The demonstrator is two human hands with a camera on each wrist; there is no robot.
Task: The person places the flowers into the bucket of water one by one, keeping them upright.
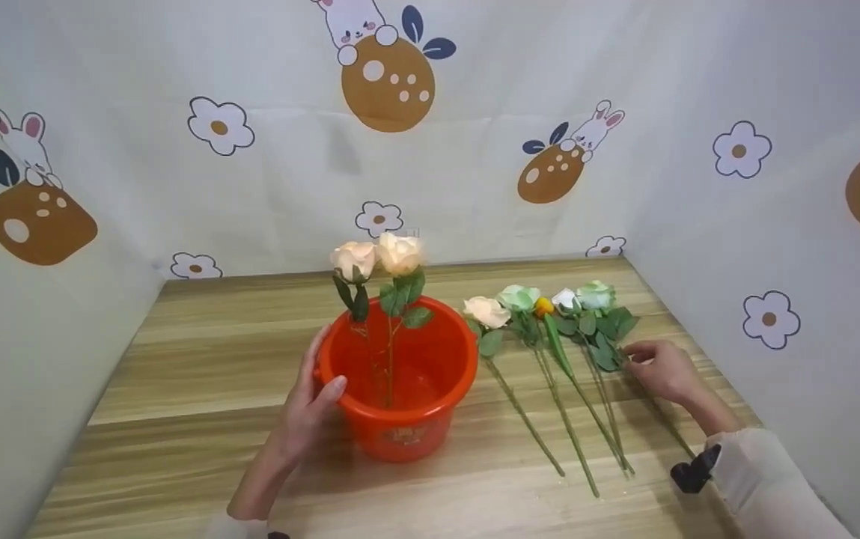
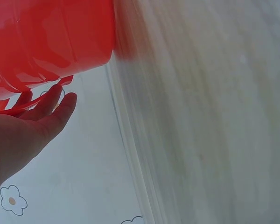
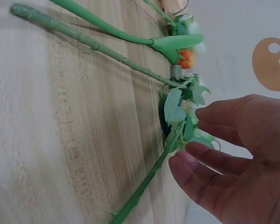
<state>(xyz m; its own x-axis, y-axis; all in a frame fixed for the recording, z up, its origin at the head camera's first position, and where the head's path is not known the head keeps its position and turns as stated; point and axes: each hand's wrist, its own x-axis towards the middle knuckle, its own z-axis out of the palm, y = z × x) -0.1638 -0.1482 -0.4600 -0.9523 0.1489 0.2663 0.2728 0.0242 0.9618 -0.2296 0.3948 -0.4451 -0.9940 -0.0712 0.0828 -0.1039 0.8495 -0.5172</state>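
A red plastic bucket (image 1: 370, 438) stands upright on the table. My left hand (image 1: 306, 415) grips its left side, thumb over the rim and fingers (image 2: 50, 100) along the outside by the thin red handle. Two peach roses (image 1: 400, 254) lean inside the bucket, blooms above the rim. To the right, my right hand (image 1: 665, 370) is beside the leaves of the rightmost green rose (image 1: 596, 294), its stem (image 3: 147, 182) running toward me. In the right wrist view, the thumb and fingers are spread apart around the leaves, not closed on the stem.
Left of that rose lie a peach rose (image 1: 486, 311), another green rose (image 1: 519, 297), an orange flower (image 1: 544, 306) and a white rose (image 1: 566, 299), stems toward me. Patterned cloth walls (image 1: 287, 187) border the wooden table (image 1: 197, 359) at the back and sides.
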